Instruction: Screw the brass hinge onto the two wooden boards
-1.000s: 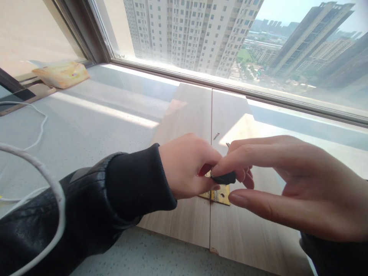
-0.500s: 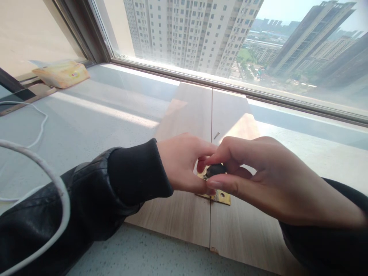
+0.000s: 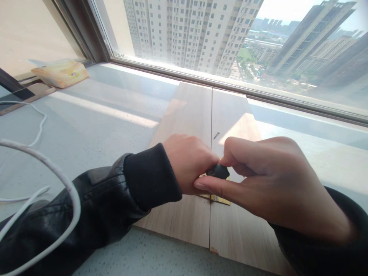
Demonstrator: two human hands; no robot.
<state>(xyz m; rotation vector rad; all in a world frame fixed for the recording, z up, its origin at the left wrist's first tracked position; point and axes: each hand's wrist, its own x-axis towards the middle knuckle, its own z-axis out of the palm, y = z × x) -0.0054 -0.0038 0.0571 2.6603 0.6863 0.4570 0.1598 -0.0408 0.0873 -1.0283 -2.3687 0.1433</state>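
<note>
Two pale wooden boards (image 3: 184,214) lie side by side with a thin seam between them. A brass-coloured hinge (image 3: 221,200) spans the seam, mostly covered by the hands. Over it my right hand (image 3: 258,172) pinches a small black handle (image 3: 220,171) between thumb and fingers. My left hand (image 3: 191,161) is closed at the left end of that handle, above the hinge; its fingertips and whatever they grip are hidden. A small screw (image 3: 216,135) lies on the right board beyond the hands.
A white cable (image 3: 67,184) loops across the left front, over the left sleeve. At the back left a yellow soft pack (image 3: 64,73) rests by the window frame (image 3: 94,38). A dark flat device (image 3: 17,100) sits at the far left.
My left hand has rolled over and its fingers have closed, where a gap showed before. My right thumb has shifted left, and more of the black handle shows.
</note>
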